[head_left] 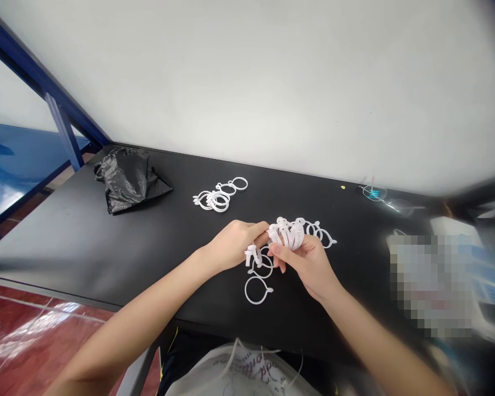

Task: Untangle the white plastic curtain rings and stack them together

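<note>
My right hand (309, 261) is closed around a bunch of white plastic rings (289, 232) stacked on its fingers, just above the black table (66, 247). My left hand (233, 242) pinches at the left end of that bunch, fingers curled, with a small white clip (251, 255) hanging below it. Two loose white rings (259, 278) lie on the table right under both hands. More rings (322, 233) lie just beyond my right hand.
A second small heap of white rings (219, 196) lies farther back at centre. A crumpled black plastic bag (126, 179) sits at the back left. A white wall rises behind the table. A blurred patch covers the table's right end. A white bag (239, 374) lies below the front edge.
</note>
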Motion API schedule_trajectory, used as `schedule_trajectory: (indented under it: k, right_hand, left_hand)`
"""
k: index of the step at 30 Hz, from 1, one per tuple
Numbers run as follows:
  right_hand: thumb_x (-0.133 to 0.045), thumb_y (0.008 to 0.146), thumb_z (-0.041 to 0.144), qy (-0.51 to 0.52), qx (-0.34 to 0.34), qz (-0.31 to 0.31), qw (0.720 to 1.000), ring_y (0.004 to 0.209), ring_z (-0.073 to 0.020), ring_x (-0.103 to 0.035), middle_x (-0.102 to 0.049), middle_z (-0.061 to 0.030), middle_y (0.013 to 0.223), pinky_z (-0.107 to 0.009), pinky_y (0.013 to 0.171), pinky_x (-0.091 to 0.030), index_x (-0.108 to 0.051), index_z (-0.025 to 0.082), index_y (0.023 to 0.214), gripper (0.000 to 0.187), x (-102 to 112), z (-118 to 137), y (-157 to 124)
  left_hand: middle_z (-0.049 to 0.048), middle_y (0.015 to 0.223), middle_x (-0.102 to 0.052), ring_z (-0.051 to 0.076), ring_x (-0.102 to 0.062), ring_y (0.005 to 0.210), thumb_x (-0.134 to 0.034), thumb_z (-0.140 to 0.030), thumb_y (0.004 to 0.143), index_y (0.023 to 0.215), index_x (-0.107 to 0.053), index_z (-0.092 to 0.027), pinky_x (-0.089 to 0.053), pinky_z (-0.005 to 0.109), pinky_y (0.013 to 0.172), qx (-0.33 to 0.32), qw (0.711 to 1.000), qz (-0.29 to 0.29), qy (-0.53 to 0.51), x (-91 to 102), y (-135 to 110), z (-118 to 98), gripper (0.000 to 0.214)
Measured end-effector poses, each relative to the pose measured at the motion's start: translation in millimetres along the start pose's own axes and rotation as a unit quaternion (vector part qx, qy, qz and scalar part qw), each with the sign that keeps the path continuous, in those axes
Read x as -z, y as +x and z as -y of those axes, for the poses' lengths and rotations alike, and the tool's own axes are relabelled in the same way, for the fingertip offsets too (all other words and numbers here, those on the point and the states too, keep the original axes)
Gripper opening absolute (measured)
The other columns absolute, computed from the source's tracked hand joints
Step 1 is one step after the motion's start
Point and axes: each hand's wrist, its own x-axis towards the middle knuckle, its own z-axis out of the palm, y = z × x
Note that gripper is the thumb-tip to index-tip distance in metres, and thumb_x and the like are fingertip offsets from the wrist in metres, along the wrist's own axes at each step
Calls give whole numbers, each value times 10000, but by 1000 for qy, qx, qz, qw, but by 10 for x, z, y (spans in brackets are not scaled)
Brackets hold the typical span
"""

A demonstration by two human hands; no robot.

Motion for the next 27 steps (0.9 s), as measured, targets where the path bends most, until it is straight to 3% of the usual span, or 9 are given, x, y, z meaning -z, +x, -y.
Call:
schedule_trajectory:
  k: [7, 12, 16, 21, 24, 27]
  right_hand:
    - [-683, 819, 496, -16, -20, 64, 998, 488, -104, -559, -626, -29, 594, -203, 391, -426, -694, 138, 665, 390, 4, 23, 9]
    - [-673, 844, 451, -52, 28, 41, 997, 454, -99, -522, -622, -29, 558, -216, 393, -403, -672, 151, 614, 378, 2, -7, -17]
    - [-648, 869, 436, -95, 79, -1, 992, 510, -139, -574, -601, -33, 506, -265, 497, -490, -603, 173, 514, 444, -15, -25, -61]
    - [-620, 887, 437, -103, 111, -9, 988, 425, -108, -497, -582, -15, 515, -259, 432, -453, -618, 175, 573, 409, -42, 13, -82]
    - [-629, 882, 430, -114, 138, -23, 984, 494, -134, -555, -600, -29, 547, -269, 470, -481, -571, 189, 532, 429, -37, 42, -76]
    - [-607, 905, 409, -111, 132, -2, 985, 487, -125, -547, -599, -21, 545, -269, 497, -490, -605, 181, 580, 396, -6, 42, -61]
  left_hand:
    - [-33, 614, -509, 95, -426, 473, -355, -122, 929, 748, -398, -187, -281, 221, 485, -37, 996, 57, 58, -9, -26, 44, 198]
    - [-40, 601, -496, 92, -398, 459, -360, -122, 917, 754, -388, -192, -277, 226, 483, -27, 996, 85, 14, 19, -38, 49, 179]
    - [-42, 591, -476, 82, -385, 457, -329, -167, 954, 733, -392, -189, -278, 221, 478, -26, 995, 81, -45, 7, -28, 53, 231]
    - [-44, 582, -459, 71, -392, 463, -311, -219, 986, 715, -416, -179, -311, 209, 487, -27, 992, 67, -101, -24, -2, 65, 293]
    - [-60, 536, -372, 61, -317, 435, -305, -285, 1003, 650, -359, -184, -285, 212, 473, -3, 994, 26, -110, -41, 5, 75, 371]
    - [-55, 563, -416, 55, -338, 459, -291, -334, 1020, 667, -404, -171, -305, 198, 491, 9, 989, 24, -149, -32, 8, 73, 405]
